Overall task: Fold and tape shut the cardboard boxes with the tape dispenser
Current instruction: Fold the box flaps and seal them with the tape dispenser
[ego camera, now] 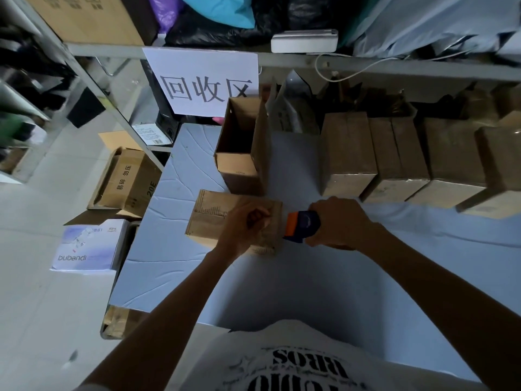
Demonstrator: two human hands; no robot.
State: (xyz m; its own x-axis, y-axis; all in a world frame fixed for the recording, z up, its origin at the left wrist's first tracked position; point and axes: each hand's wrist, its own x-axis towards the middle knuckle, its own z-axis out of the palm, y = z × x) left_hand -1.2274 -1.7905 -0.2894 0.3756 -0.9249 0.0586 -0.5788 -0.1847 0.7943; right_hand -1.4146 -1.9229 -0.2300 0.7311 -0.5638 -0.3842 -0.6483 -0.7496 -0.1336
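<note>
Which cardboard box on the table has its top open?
The upright cardboard box just behind the box under the left hand: its flaps stand up and its inside shows. The row of boxes at right is closed.

An open box point(242, 145) stands behind the closed box point(220, 218); taped boxes point(394, 156) line the right.

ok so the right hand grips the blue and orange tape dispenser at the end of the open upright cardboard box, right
Wrong box. The head view shows the right hand gripping the blue and orange tape dispenser at the end of the closed brown cardboard box lying flat; the open upright cardboard box stands behind it.
</note>
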